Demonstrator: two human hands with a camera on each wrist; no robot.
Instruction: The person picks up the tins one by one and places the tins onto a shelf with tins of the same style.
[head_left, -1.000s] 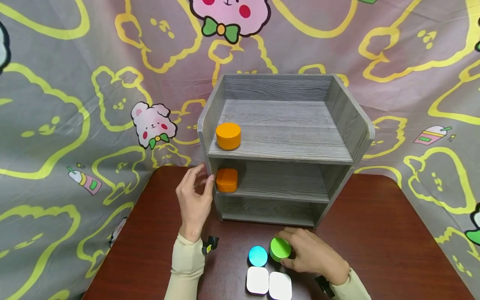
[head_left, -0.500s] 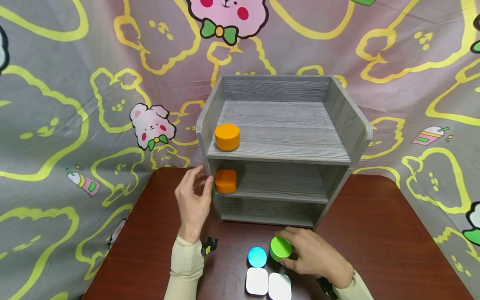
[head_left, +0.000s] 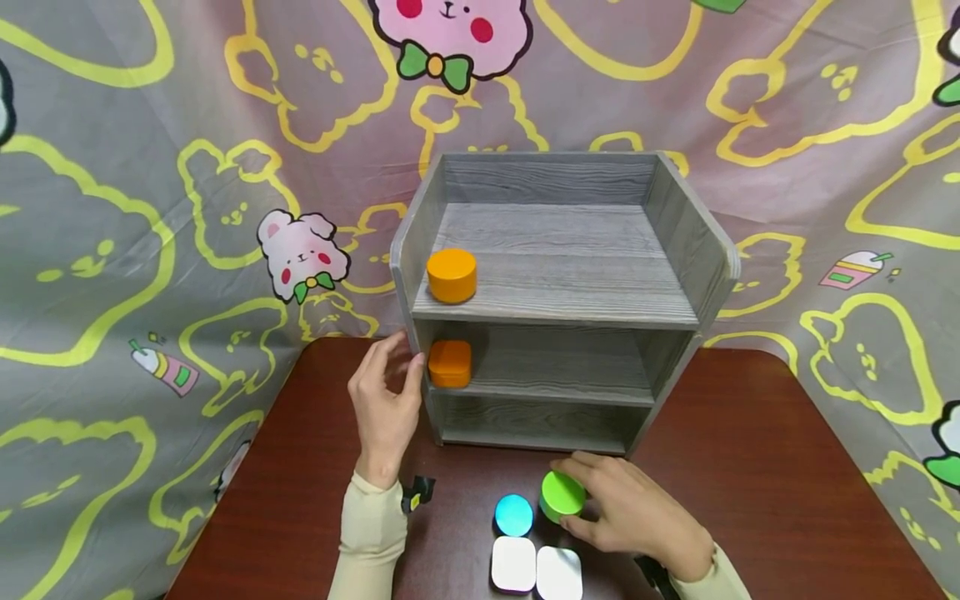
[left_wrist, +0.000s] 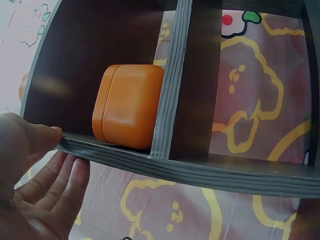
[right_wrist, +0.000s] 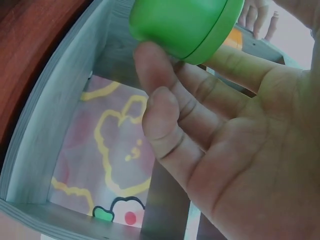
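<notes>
My left hand [head_left: 384, 408] grips the front edge of the left side panel of a grey wood-grain shelf unit [head_left: 562, 321]. In the left wrist view, the thumb [left_wrist: 42, 137] lies on the inner side of the panel and the fingers on the outer. My right hand [head_left: 633, 512] holds a round green lidded container [head_left: 562, 497] between thumb and fingers, in front of the unit. Seen from the right wrist, fingertips touch the side of the green container [right_wrist: 182, 27]. Just left of it stands a round blue container [head_left: 513, 516].
Two white square containers [head_left: 514, 565] sit side by side near the bottom edge of the head view. A round orange container [head_left: 452, 276] stands on the top shelf at left, a square orange one [head_left: 450, 364] on the shelf below. A patterned cloth [head_left: 225, 200] hangs behind the brown table [head_left: 757, 433].
The green container has shifted slightly away from the blue one along with my right hand. My left hand keeps its hold on the panel. The head view has drifted a little.
</notes>
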